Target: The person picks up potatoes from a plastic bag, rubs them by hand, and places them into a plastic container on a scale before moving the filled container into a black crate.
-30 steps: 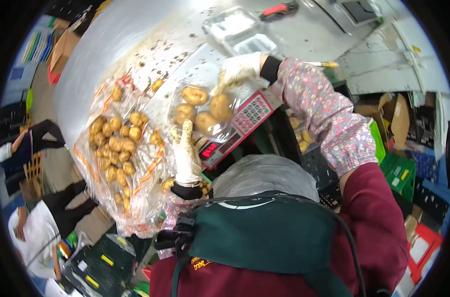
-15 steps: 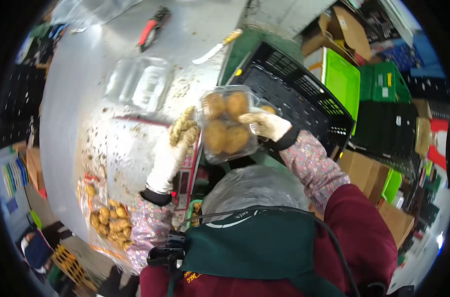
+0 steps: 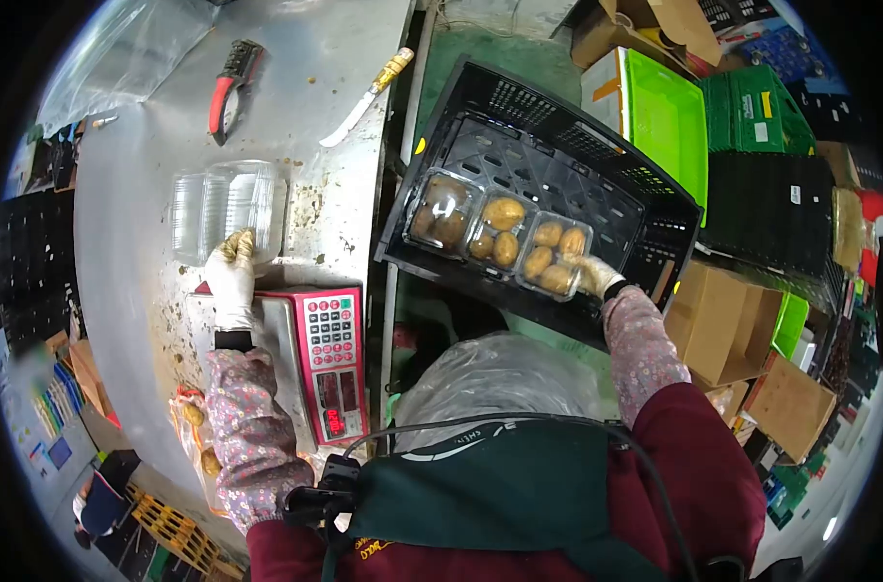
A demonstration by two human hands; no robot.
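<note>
My right hand, in a white glove, grips the edge of a clear plastic pack of potatoes and rests it inside a black crate. Two more filled packs lie beside it in the crate, to the left. My left hand, also gloved, reaches across the metal table, fingers curled on the near edge of a stack of empty clear containers. A scale with a red keypad sits just beside my left forearm.
Red-handled pliers and a knife lie at the table's far end. A bag of loose potatoes sits under my left elbow. Green crates and cardboard boxes crowd the floor on the right.
My right hand carried the filled pack off the scale and to the right, into the black crate. My left hand left the scale and reached to the empty containers. My view swung right.
</note>
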